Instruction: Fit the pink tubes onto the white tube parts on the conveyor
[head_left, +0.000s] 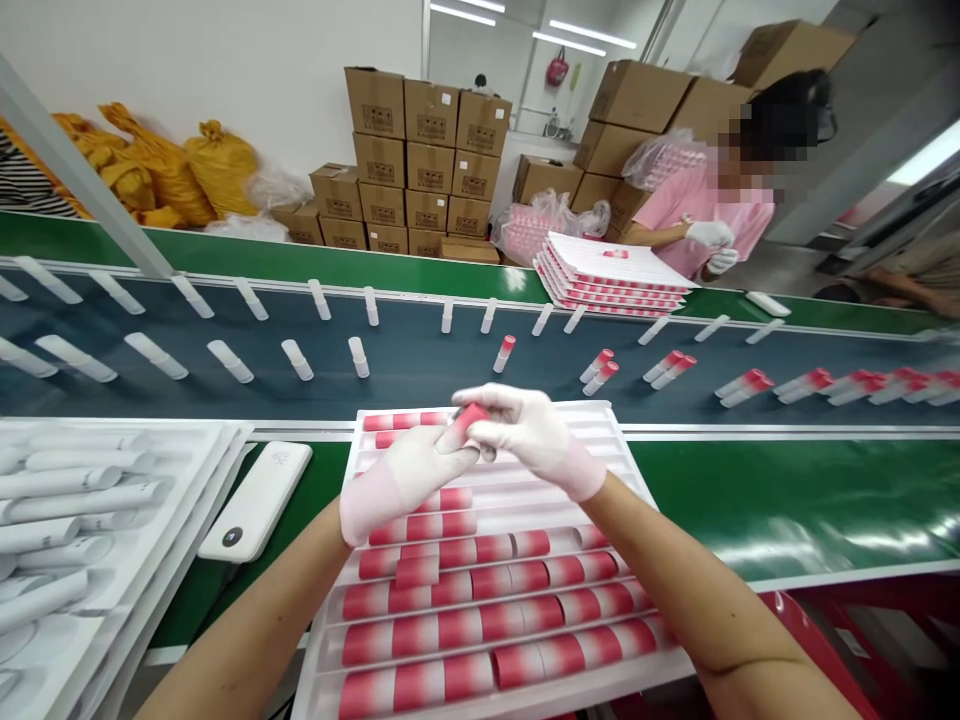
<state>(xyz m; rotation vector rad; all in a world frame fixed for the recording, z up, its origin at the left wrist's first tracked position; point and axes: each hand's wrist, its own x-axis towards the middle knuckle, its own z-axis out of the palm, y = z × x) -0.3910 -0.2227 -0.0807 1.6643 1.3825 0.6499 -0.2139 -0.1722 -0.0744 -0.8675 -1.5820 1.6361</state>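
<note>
Both my hands wear white gloves and meet above a white ribbed tray [637, 470]. Between them is a red-and-white cap [471, 414], gripped by my left hand [420, 462] from below and by the fingers of my right hand [525, 425] from the right. Some of my fingertips are hidden behind the cap and each other. Rows of red-and-white caps [480, 625] lie in the tray's grooves, most of them in the nearer part. One loose cap [417, 572] rests on top across two rows.
A dark conveyor belt [420, 375] beyond the tray carries upright white tubes [358, 357] and red-topped tubes [504, 354]. Left are stacked trays of white tubes [67, 505] and a white power bank [256, 502]. Across the line, a gloved person [709, 215] stands behind stacked sheets [607, 265].
</note>
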